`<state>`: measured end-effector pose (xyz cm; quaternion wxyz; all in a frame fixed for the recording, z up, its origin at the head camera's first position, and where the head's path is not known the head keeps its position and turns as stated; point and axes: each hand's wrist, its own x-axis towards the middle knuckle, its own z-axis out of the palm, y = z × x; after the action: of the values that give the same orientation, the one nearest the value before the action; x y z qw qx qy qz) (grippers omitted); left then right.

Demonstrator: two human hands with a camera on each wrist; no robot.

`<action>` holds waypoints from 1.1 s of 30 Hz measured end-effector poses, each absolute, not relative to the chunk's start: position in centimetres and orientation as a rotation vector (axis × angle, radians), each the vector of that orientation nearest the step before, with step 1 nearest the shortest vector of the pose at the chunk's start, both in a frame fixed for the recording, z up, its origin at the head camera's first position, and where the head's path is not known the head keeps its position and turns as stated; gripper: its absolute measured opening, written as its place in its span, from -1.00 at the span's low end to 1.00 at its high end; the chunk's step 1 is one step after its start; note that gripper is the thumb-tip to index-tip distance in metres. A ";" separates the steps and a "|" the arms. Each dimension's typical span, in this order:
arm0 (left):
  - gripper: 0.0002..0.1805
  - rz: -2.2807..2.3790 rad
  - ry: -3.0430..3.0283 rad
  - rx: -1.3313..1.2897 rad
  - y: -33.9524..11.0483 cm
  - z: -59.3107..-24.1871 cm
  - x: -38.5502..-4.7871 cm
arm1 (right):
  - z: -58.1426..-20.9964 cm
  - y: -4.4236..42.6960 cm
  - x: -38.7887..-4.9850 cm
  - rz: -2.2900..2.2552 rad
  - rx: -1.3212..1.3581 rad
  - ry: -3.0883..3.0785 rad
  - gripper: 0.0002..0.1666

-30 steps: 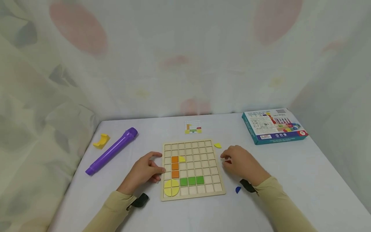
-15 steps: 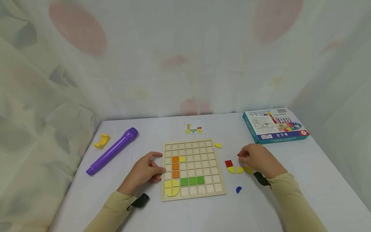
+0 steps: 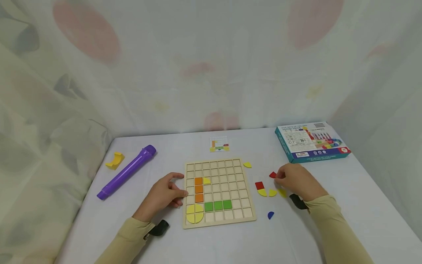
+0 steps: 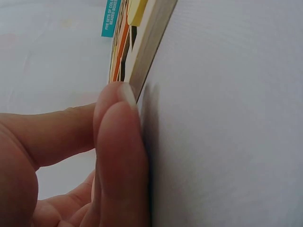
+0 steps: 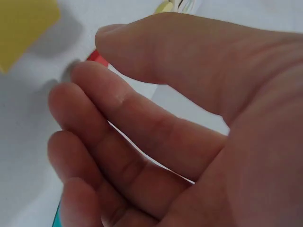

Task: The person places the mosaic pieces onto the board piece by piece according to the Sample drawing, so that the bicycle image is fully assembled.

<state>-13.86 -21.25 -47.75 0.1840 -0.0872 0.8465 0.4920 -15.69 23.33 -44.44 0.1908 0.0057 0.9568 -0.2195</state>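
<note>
A wooden grid board (image 3: 220, 192) lies on the table, bearing orange and green square tiles and several yellow pieces. My left hand (image 3: 166, 191) rests at its left side, fingertips touching the edge (image 4: 150, 52). To the board's right, my right hand (image 3: 296, 180) hovers low over the table, fingertips beside a small red piece (image 3: 273, 175). The thumb and index finger stand apart in the right wrist view, and the red piece (image 5: 98, 57) shows beyond the gap. A red square tile (image 3: 259, 185) lies near yellow quarter-circle pieces (image 3: 272, 193); one is partly under the hand.
A pattern card (image 3: 219, 144) lies behind the board, and a printed box (image 3: 311, 143) at the back right. A purple tube (image 3: 126, 172) and a yellow curved block (image 3: 115, 161) are on the left. A blue half-circle (image 3: 270, 215) and a yellow piece (image 3: 247, 165) flank the board.
My right hand has moved right, away from the board, uncovering the red and yellow pieces. More of the small red piece shows at its fingertips now. The left hand has stayed at the board.
</note>
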 end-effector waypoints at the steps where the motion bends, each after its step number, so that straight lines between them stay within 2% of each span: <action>1: -0.25 1.388 2.387 -0.246 -21.3 -47.7 -13.8 | -44.4 23.3 -15.7 -0.617 0.016 2.687 -0.73; 12: -0.24 1.401 2.378 -0.248 -21.2 -47.7 -14.0 | -45.3 22.5 -16.8 -0.607 0.057 2.783 -0.53; 20: -0.23 1.398 2.374 -0.250 -21.2 -47.8 -13.9 | -46.1 20.6 -18.0 -0.613 0.023 2.804 -0.55; 33: -0.23 1.394 2.380 -0.262 -21.2 -47.8 -13.9 | -46.1 19.4 -17.8 -0.599 -0.024 2.865 -0.66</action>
<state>-13.92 -21.24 -47.81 0.1848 -0.0928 0.8443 0.4944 -17.83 19.40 -46.08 0.1069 -0.0081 0.9732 -0.2033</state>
